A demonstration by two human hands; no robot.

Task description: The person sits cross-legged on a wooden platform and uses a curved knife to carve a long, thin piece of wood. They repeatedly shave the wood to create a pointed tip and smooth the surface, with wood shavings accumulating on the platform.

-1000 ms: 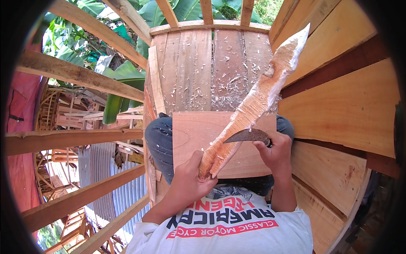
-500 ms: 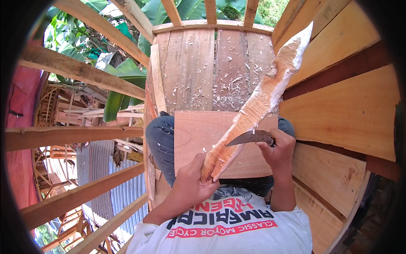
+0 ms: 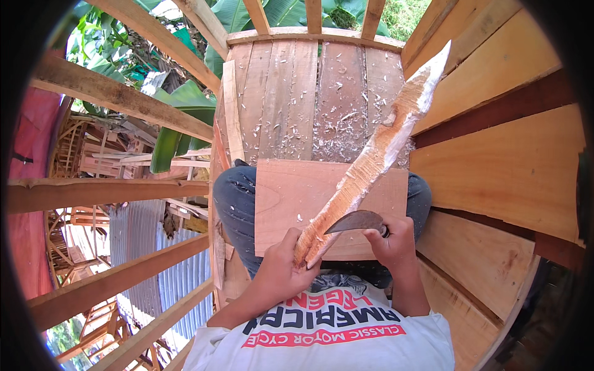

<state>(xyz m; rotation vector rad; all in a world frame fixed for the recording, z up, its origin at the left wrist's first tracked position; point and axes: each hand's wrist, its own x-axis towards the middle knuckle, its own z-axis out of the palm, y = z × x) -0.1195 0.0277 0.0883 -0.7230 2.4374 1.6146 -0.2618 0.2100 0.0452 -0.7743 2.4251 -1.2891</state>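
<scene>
My left hand (image 3: 286,263) is closed round the near end of a long carved piece of wood (image 3: 365,170), which slants up to the far right and ends in a pale point. Its face is brown and ridged, its edge whitish. In my right hand (image 3: 394,242) is a knife with a dark curved blade (image 3: 356,221); the fingers wrap its handle, mostly hidden. The blade's tip meets the wood a little above my left hand. Beneath both, a flat rectangular board (image 3: 281,198) lies across my lap.
Wood shavings are scattered over the plank floor (image 3: 278,99) ahead. Slatted wooden rails (image 3: 111,191) stand on the left, with corrugated metal sheets (image 3: 185,266) beyond them. Broad planks (image 3: 495,164) wall the right side. A loose wooden strip (image 3: 232,111) leans at the floor's left edge.
My right hand and the knife have moved down and slightly left along the wood, toward me. The wood's far tip has swung slightly left and lower. My left hand keeps its hold.
</scene>
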